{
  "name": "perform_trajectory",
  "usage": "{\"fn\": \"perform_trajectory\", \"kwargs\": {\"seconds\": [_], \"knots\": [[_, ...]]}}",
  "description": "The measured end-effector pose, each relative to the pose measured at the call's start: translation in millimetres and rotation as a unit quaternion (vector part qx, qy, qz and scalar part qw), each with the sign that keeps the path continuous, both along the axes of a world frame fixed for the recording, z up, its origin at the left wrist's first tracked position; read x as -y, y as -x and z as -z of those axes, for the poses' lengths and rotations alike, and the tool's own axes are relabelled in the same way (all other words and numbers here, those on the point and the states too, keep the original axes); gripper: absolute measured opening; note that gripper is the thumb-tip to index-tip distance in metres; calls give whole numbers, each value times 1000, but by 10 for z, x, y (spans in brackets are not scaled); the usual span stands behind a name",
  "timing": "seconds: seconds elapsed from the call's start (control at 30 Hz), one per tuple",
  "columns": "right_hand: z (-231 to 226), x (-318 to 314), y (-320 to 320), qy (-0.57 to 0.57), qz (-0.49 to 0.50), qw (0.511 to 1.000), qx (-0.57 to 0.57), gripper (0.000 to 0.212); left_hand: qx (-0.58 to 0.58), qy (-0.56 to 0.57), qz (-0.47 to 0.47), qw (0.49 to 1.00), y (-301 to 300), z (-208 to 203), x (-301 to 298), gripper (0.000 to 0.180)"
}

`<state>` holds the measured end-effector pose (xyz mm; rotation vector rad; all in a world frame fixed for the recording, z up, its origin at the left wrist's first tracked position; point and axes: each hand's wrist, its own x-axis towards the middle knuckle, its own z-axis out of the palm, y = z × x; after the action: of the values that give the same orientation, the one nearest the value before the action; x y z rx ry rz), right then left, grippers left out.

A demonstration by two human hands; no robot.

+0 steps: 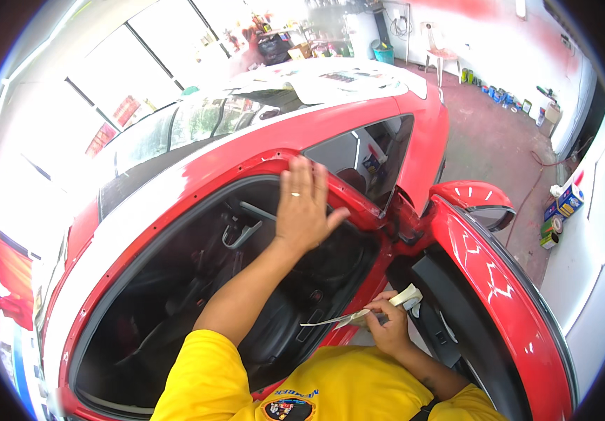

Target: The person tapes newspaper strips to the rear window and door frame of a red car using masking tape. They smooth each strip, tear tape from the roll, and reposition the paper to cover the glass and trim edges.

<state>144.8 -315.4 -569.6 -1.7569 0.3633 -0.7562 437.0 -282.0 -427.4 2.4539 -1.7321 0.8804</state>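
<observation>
My left hand [306,207] reaches up in front of the red door frame [208,174] of a car, fingers stretched out and thumb apart. It holds nothing, and its fingertips overlap the frame's upper edge; I cannot tell whether they touch. Lower down, beside the open red car door [467,256], my right hand [389,326] is closed on a roll of masking tape [408,296]. From that hand a thin pale strip of tape [325,323] sticks out to the left. Past the doorway the dark seat [274,319] and interior show.
The door's side mirror [474,200] juts out at the right. White sheeting [330,76] covers part of the car's hood. Cans and boxes [559,210] stand by the right wall, with a plastic chair [441,52] and a teal bucket [384,53] farther back.
</observation>
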Motion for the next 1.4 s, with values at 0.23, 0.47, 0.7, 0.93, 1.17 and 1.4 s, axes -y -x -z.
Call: {"fn": "perform_trajectory", "kwargs": {"seconds": [0.23,0.47,0.7,0.93,1.17,1.4], "knots": [[30,86,-74,-14,-19,1000,-14,15,-75,-38,256,963,187,115,-377,35],[-28,-5,-263,-18,-57,998,8,18,105,-97,99,985,-55,-674,-280,69],[124,-59,-393,-60,-112,992,-4,10,289,-144,-123,938,-210,-908,-877,88],[-136,-166,-452,-9,-144,989,15,10,310,-14,-359,880,237,-1097,-2922,87],[43,-188,-302,-41,-150,988,-18,12,270,172,-405,857,203,-750,-2571,119],[41,-145,-313,-67,-174,982,-36,13,123,138,-166,969,-103,-20,-96,94]]}}
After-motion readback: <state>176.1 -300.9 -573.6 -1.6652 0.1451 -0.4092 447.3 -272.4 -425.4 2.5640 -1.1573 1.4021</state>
